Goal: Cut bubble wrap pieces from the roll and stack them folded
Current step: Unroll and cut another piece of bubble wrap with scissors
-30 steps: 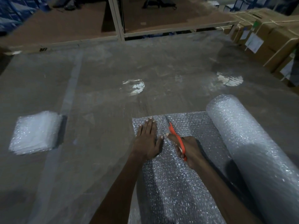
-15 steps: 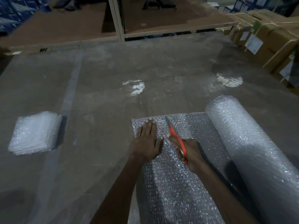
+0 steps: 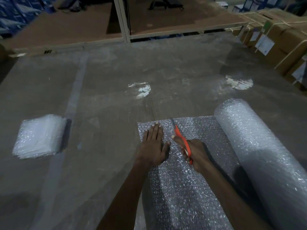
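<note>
A big roll of bubble wrap point(image 3: 262, 155) lies on the floor at the right, with a sheet point(image 3: 182, 188) unrolled from it toward the left. My left hand point(image 3: 153, 145) presses flat on the sheet near its far edge, fingers straight. Just to its right, my right hand point(image 3: 195, 152) grips orange-handled scissors point(image 3: 181, 140); their blades point away from me and reach almost to the sheet's far edge. A stack of folded bubble wrap pieces point(image 3: 40, 136) sits on the floor at the left, well apart from both hands.
The work happens on a bare concrete floor point(image 3: 108, 97) with a pale painted stripe at the left. Strapped cardboard boxes point(image 3: 282, 42) line the right back. A metal rack post point(image 3: 123, 19) and low shelf boards stand at the back.
The scissors have crept forward along the cut line, nearer the sheet's far edge. My left hand has stayed flat on the sheet.
</note>
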`<state>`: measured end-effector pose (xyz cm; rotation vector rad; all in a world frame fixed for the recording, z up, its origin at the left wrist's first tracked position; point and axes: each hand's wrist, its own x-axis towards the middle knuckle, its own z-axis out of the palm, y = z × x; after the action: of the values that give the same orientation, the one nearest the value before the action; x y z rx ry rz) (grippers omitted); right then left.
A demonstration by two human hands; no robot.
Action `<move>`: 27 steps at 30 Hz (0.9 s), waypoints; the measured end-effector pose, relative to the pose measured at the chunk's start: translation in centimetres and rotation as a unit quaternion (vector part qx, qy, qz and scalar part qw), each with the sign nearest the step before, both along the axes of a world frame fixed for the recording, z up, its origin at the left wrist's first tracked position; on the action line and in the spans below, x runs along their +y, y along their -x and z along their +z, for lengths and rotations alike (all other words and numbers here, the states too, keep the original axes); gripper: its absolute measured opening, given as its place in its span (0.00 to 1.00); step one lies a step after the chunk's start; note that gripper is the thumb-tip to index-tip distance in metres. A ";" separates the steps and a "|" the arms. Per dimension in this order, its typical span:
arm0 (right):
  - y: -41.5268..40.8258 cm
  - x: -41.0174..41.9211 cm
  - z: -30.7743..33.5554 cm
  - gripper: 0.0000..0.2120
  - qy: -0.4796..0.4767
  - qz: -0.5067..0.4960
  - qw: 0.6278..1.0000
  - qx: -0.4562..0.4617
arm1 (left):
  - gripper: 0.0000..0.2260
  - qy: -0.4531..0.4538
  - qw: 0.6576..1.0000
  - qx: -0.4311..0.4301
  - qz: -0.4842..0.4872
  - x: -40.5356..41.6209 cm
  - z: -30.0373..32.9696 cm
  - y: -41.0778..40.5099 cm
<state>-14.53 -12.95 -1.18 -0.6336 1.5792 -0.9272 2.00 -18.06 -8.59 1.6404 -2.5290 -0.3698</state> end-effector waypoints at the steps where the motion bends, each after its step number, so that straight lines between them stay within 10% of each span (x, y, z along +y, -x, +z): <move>1: 0.0 0.0 0.0 0.19 -0.001 0.001 1.000 0.000 | 0.32 0.002 1.000 0.000 0.000 0.0 -0.1 0.0; 21: -0.1 1.0 0.0 0.20 0.015 0.005 1.000 0.012 | 0.34 -0.005 1.000 0.010 -0.001 -0.2 0.0 -0.2; 27: -0.4 4.9 1.4 0.03 0.076 0.042 0.995 0.045 | 0.32 0.011 0.999 0.047 0.015 -0.2 0.4 -0.5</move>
<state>-14.13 -8.08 0.24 -0.8534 1.5588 -0.9720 2.48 -18.29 -8.20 1.6108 -2.4291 -0.4054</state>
